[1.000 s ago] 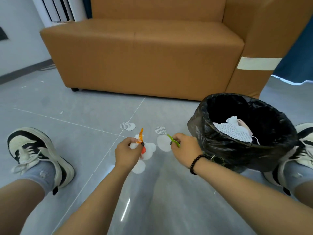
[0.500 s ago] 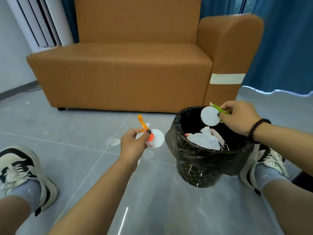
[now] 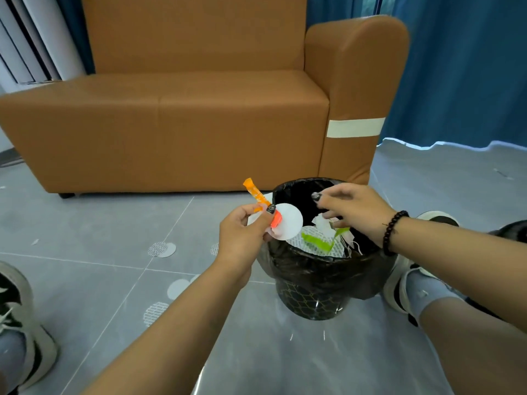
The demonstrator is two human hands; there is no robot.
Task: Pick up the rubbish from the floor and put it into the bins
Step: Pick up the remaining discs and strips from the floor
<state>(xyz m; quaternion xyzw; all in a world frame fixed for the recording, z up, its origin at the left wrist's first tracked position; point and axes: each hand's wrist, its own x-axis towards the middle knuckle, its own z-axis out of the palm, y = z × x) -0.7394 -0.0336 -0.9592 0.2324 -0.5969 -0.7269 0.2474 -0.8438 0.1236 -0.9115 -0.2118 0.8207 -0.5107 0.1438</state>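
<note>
My left hand (image 3: pixel 242 235) pinches an orange wrapper (image 3: pixel 258 196) and a white paper disc (image 3: pixel 288 225) at the near-left rim of the bin (image 3: pixel 313 286), while my right hand (image 3: pixel 353 208) hovers over its mouth, fingers loosely spread, holding nothing.

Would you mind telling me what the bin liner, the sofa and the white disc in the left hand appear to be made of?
Bin liner: thin black plastic film, glossy and crinkled. Sofa: tan leather or a leather look-alike, smooth with a soft sheen and stitched seams; which of the two is unclear. White disc: probably thin matte paper or cotton, held flat by the left hand.
</note>
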